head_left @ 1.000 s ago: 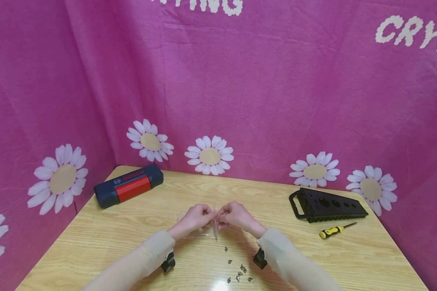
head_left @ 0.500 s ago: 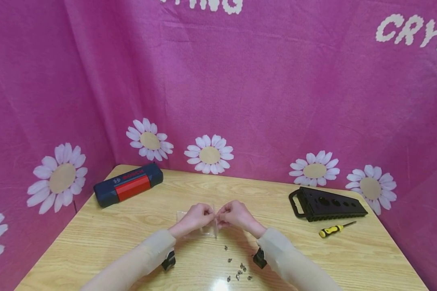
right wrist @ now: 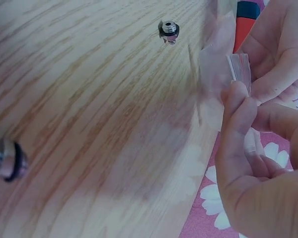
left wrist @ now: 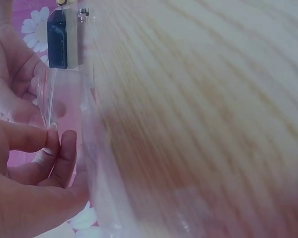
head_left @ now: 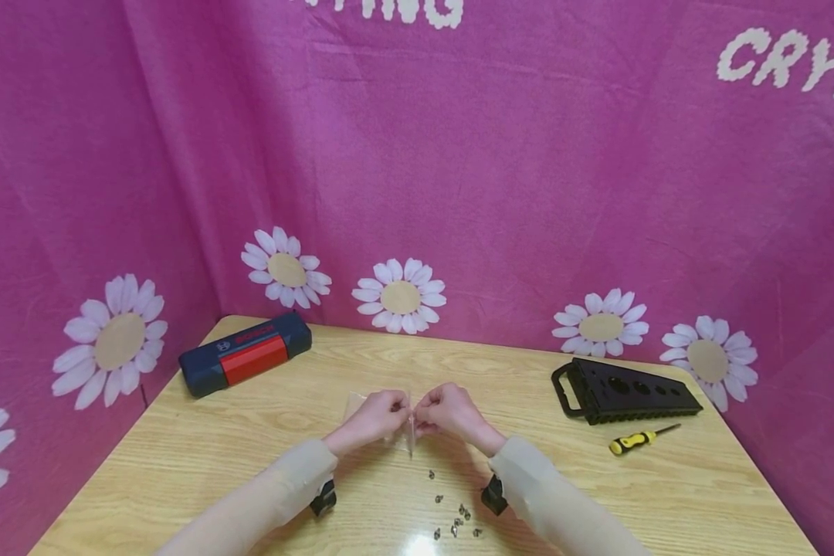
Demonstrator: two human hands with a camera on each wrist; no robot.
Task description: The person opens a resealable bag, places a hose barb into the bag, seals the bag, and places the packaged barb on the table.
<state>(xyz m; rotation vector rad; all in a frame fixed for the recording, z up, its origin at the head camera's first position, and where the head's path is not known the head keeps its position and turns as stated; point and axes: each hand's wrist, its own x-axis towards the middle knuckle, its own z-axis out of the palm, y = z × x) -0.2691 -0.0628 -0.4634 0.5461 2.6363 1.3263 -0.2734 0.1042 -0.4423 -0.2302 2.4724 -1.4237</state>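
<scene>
A clear zip bag (head_left: pixel 401 442) with a red line along its seal is between both hands, just above the table. My left hand (head_left: pixel 375 417) pinches its top edge between thumb and fingers. Close beside it, my right hand (head_left: pixel 452 411) pinches the same edge, its fingertips meeting the strip in the right wrist view. Through the left wrist camera the bag (left wrist: pixel 67 91) hangs loose and see-through. Several small metal fittings (head_left: pixel 461 510) with dark rings lie on the table nearer the body. One fitting (right wrist: pixel 169 31) shows sharply in the right wrist view.
On the wooden table (head_left: pixel 250 455), a blue and red Bosch case (head_left: pixel 246 354) lies at the back left. A black tool rack (head_left: pixel 632 392) with a handle stands at the right, a yellow and black screwdriver (head_left: pixel 641 440) in front of it. Pink cloth (head_left: pixel 459 177) hangs behind.
The bag's loose left part has shifted a little up and to the right. Both hands keep almost the same place and still pinch the bag.
</scene>
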